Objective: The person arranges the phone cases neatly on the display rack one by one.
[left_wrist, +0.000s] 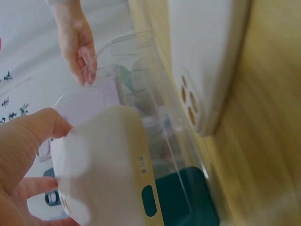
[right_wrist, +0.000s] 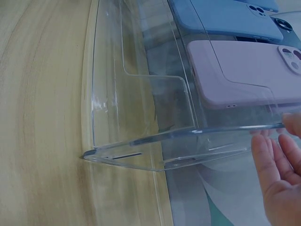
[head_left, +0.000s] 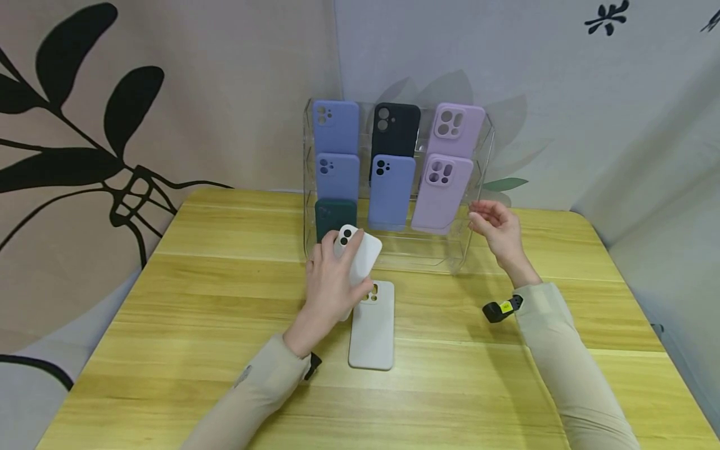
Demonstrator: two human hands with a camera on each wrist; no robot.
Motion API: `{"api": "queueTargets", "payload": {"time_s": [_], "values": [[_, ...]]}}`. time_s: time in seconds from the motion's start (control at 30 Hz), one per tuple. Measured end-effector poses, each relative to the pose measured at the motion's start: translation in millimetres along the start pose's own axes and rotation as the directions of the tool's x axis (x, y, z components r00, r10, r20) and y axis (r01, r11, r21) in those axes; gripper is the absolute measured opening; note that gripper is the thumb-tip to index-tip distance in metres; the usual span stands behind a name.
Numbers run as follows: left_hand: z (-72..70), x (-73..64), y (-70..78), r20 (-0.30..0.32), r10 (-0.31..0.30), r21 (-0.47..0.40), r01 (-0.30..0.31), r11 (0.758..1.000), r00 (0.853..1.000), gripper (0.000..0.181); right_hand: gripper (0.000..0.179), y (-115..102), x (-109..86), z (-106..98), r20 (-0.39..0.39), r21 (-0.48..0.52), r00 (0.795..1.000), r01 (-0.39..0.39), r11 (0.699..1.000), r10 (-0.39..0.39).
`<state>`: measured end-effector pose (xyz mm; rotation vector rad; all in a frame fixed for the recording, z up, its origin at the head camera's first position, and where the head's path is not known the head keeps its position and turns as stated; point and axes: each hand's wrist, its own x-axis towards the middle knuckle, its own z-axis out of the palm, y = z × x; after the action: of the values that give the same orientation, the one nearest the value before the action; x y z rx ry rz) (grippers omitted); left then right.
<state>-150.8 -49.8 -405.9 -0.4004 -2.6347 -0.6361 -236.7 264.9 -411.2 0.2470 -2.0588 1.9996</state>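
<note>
My left hand (head_left: pixel 332 281) grips a white phone case (head_left: pixel 364 257) by its sides, with its camera cutouts upward. In the left wrist view this white case (left_wrist: pixel 101 165) overlaps the front of the clear stand and a dark green case (left_wrist: pixel 188 197). The clear acrylic display stand (head_left: pixel 433 259) holds several phone cases in tiers. At its right side, my right hand (head_left: pixel 499 234) pinches the side panel's edge, thumb on one face and fingers on the other. Closest to that hand is a lilac case (right_wrist: pixel 244 75) in the stand.
Another white case (head_left: pixel 372 337) lies flat on the wooden table (head_left: pixel 225 294), in front of the stand. Blue cases (head_left: pixel 392 194), a black case (head_left: pixel 395 134) and an upper lilac case (head_left: pixel 458 128) lean in the tiers. A patterned fabric wall (head_left: pixel 253 94) stands close behind.
</note>
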Motion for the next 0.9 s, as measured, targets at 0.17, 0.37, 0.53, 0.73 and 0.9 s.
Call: {"api": "queueTargets", "payload": {"time_s": [0.17,0.37,0.53,0.73,0.9], "values": [[4.8,10.6,9.3,-0.067,0.035,0.003,-0.035,0.999,0.997,0.073,0.033,0.2,0.0,-0.6,0.0,-0.007,1.0,-0.005,1.0,0.005],[11.2,19.3,18.5,-0.153,0.077,-0.036,-0.083,0.996,0.985,0.07,0.033,-0.7,-0.3,-0.2,-0.001,-0.009,1.0,-0.007,1.0,0.007],[19.1,27.4,23.4,-0.225,0.101,-0.077,-0.121,0.99,0.969,0.067,0.033,0.2,0.4,0.6,-0.001,0.007,1.0,0.002,1.0,-0.002],[27.2,41.6,30.8,-0.313,0.119,-0.092,-0.155,0.984,0.942,0.067,0.031,1.7,0.9,0.2,-0.005,0.025,1.0,-0.006,1.0,0.006],[33.5,57.8,36.6,-0.367,0.136,-0.078,-0.176,0.981,0.92,0.071,0.031,2.6,1.2,0.1,-0.009,0.023,1.0,-0.012,1.0,0.012]]}}
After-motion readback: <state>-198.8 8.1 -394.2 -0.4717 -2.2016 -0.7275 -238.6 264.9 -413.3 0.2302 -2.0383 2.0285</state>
